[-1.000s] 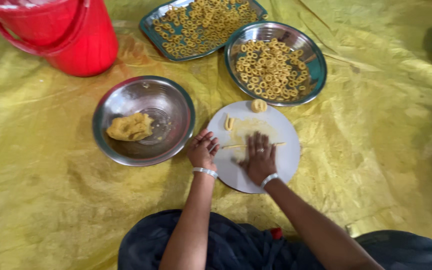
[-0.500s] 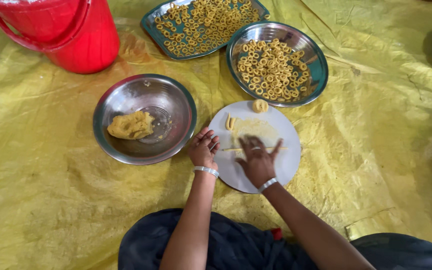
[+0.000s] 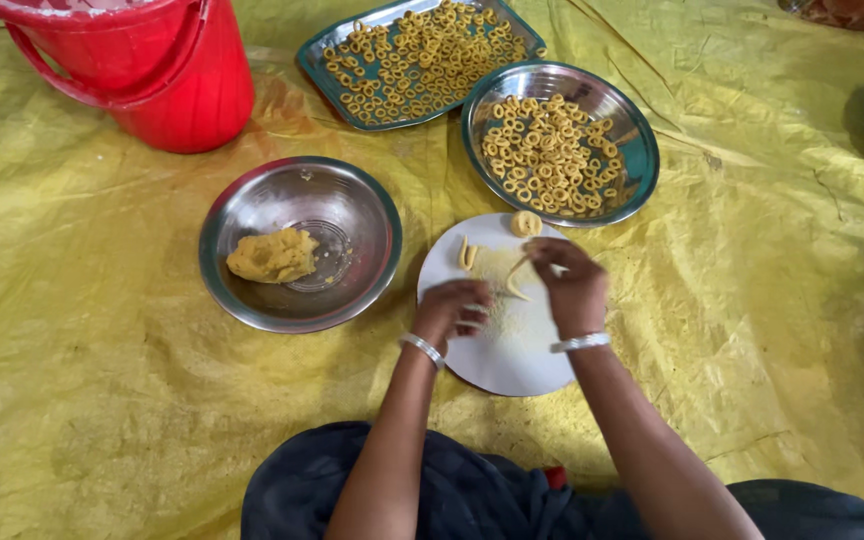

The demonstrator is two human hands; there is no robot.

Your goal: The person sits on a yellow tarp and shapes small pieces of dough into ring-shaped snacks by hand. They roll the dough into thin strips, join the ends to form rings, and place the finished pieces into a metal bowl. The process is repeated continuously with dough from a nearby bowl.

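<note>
**Dough strip lifted at the white plate, ring not yet closed**

While the person sits on the yellow sheet (image 3: pixel 102 400), the head view shows both hands over the round white plate (image 3: pixel 512 355), and the work in hand seems to be the shaping of a thin dough strip (image 3: pixel 515 285) into a ring. The right hand (image 3: pixel 574 285) has its fingertips pinched together on the upper end of this strip, so its grip is nearly closed on the dough. The strip hangs down from the pinch toward the plate, and its lower end lies just beside the left hand (image 3: pixel 452 308). The left hand rests low on the plate with fingers curled; I cannot tell if it holds a piece of dough or only presses on the plate.

As I judge it, the ring is still open, and the next move calls for bringing the two ends of the strip together gently (such soft dough may tear easily).

Other things in the same view: a small curved piece (image 3: pixel 467 255) and one finished ring (image 3: pixel 526 223) lie at the far edge of the plate. To the left stands a steel bowl (image 3: pixel 252 300) with a dough lump (image 3: pixel 272 255). Beyond the plate, a round steel dish (image 3: pixel 642 150) and a rectangular tray (image 3: pixel 317 65) carry many rings. A red bucket (image 3: pixel 152 70) stands at the far left.
</note>
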